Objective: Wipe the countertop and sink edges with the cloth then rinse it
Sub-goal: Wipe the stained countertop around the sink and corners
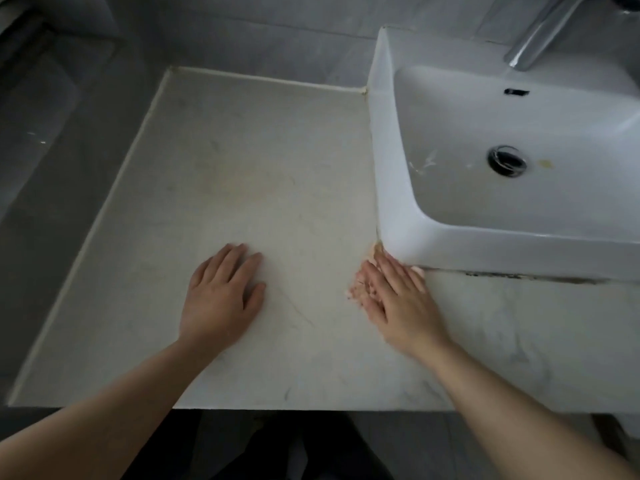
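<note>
A pale marble countertop fills the middle of the view. On its right stands a white rectangular sink that sits on top of it. My right hand lies flat with straight fingers on a small pinkish patterned cloth, pressing it onto the counter at the sink's near left corner. Most of the cloth is hidden under the hand. My left hand rests flat on the bare counter, fingers straight, well to the left of the cloth.
A chrome faucet hangs over the sink's back right, above the drain. Grey tiled walls bound the counter at the back and left. The counter's front edge runs below my forearms. Dark grime lines the seam under the sink's front.
</note>
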`<state>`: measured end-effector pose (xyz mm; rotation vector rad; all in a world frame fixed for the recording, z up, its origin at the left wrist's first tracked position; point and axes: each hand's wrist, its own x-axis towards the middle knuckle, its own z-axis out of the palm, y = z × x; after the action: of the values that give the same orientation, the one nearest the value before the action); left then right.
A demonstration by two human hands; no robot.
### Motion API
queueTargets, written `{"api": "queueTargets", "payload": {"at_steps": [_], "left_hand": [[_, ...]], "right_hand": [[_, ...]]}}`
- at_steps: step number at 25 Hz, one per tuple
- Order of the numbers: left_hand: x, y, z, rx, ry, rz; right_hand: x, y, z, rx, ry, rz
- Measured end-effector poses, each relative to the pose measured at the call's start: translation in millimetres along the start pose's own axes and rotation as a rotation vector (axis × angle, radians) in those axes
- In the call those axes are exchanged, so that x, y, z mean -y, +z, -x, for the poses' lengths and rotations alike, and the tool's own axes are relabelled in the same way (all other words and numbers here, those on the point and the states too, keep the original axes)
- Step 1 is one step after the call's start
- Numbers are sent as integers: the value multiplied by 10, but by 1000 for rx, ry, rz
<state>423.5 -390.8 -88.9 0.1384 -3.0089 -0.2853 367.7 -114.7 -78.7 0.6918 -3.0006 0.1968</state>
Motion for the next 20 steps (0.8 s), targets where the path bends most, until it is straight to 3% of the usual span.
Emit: {"api": "queueTargets", "payload": {"at_steps": [2, 5, 6, 9, 11, 12, 14, 16, 17, 20], "left_hand": [[6, 7, 13, 6, -8, 1], [-2, -7, 13, 11, 8, 10], [11, -18, 15, 6, 2, 15], [-12, -26, 21, -1, 1, 15], [-34, -30, 20, 0, 2, 17], [-34, -35, 22, 6, 0, 19], [-32, -48, 23, 9, 2, 12], [-39, -50, 20, 12, 12, 3], [-38, -48, 19, 15, 8, 2], [-41, -54, 32, 15, 2, 3]], "right_hand": [[240, 44, 245, 45, 64, -34], [139, 42, 704, 88, -8, -21], [-56, 2, 644, 86, 116, -17], [-561, -42, 281, -17, 754, -6], [-310, -2, 153, -22, 917, -21], [-42, 75, 146, -58, 825, -11], [507, 180, 276, -60, 441, 6], [505, 182, 408, -3, 132, 18], [270, 139, 420, 1, 127, 6], [-700, -3, 534, 24, 577, 60]]}}
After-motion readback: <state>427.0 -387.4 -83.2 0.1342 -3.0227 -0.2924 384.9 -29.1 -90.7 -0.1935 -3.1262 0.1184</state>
